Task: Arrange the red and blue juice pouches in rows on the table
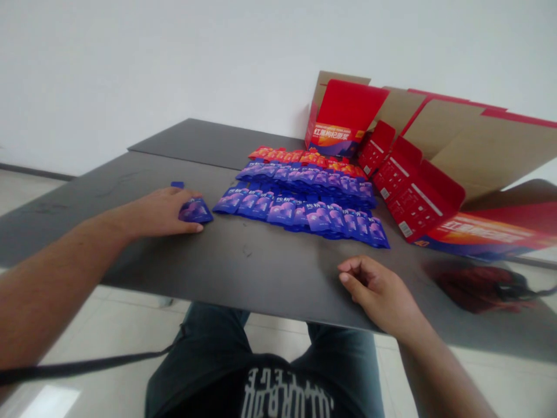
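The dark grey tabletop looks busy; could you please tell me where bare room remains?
Bare grey tabletop lies between the blue sachet rows and the right hand, and behind the left hand. Back right is crowded by flattened red cardboard cartons.

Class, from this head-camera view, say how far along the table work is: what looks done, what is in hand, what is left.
Done: blue pouches lie in tight rows, red-orange pouches behind them. In hand: the left hand rests on one loose blue pouch; the right hand holds nothing. Remaining: the red cardboard cartons lie unfolded, no pouches in them.
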A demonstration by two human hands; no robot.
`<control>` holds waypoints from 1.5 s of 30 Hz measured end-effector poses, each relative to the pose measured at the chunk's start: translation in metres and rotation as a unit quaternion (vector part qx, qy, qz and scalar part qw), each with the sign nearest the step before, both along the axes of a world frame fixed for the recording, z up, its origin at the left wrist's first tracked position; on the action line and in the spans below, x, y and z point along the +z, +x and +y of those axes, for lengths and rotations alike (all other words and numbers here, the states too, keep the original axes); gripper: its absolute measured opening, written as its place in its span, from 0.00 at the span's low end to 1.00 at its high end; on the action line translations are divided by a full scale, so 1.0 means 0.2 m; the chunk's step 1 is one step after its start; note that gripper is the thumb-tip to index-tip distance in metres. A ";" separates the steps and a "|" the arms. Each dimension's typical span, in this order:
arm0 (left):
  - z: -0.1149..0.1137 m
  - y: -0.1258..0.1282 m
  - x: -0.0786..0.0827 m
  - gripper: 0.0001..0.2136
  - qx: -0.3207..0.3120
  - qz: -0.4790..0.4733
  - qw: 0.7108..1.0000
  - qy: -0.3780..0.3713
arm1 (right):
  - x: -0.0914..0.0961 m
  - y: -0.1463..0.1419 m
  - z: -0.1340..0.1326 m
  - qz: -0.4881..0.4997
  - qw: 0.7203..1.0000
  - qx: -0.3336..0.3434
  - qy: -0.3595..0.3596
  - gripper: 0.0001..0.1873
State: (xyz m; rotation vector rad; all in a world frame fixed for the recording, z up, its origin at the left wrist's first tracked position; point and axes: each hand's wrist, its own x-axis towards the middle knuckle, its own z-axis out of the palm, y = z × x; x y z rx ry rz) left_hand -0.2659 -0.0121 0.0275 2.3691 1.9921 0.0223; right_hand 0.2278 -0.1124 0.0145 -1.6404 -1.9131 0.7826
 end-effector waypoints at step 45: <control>0.11 -0.10 0.01 0.63 0.034 0.056 0.994 -0.086 | -0.01 0.02 0.00 -0.065 0.997 -0.024 0.031 0.22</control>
